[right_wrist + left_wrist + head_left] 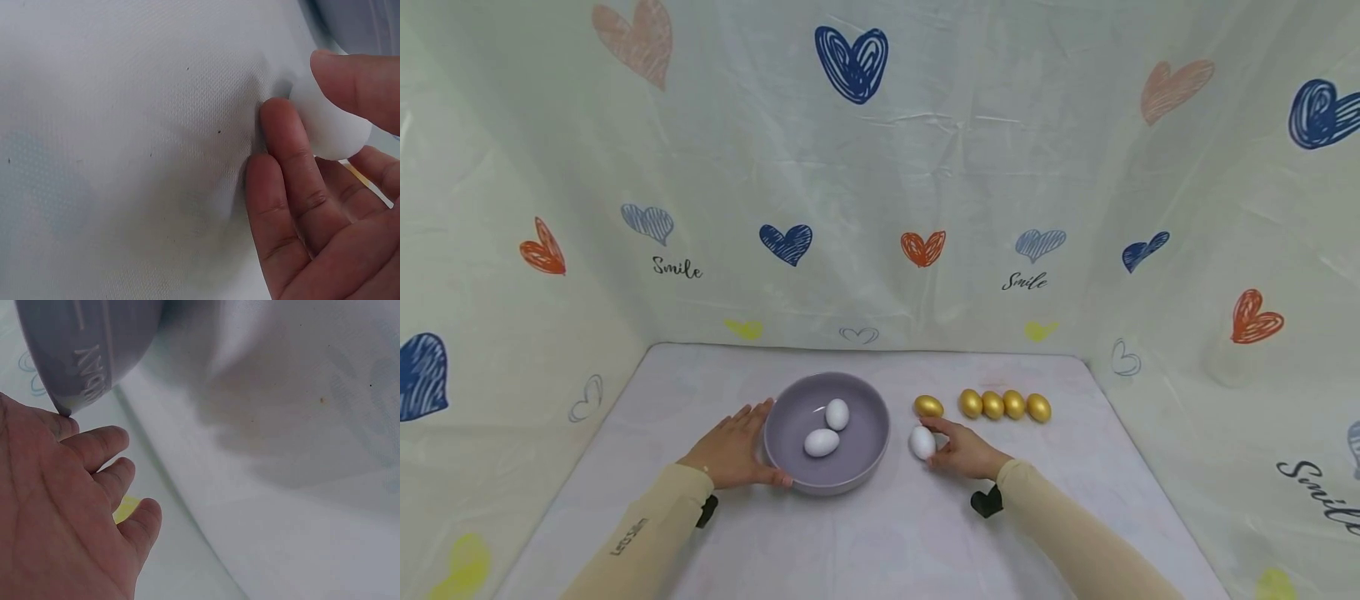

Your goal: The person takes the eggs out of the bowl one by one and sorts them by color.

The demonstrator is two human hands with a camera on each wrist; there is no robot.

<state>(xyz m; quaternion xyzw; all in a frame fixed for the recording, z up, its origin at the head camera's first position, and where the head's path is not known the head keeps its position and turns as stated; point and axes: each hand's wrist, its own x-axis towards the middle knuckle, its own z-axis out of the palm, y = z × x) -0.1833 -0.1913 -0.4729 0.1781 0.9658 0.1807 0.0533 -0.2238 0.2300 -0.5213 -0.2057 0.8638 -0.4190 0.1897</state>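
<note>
My left hand [732, 452] rests against the left side of a grey-purple bowl [867, 442], fingers spread and fairly straight, with the thumb at its near rim. Two white eggs [822, 442] lie inside the bowl. In the left wrist view, a fingertip touches the lower edge of the bowl's outer wall [94, 347], which bears raised lettering. To the right of the bowl, my right hand [968, 451] holds a white egg [921, 443] between thumb and fingers, close over the table. The right wrist view shows the thumb across this egg [334, 131] and fingers around it.
Just behind the right hand lies a single gold egg [928, 406]. Farther right, several more gold eggs [992, 406] stand in a row. A white cloth covers the table [880, 542], and a heart-patterned curtain [962, 167] hangs behind it and along both sides.
</note>
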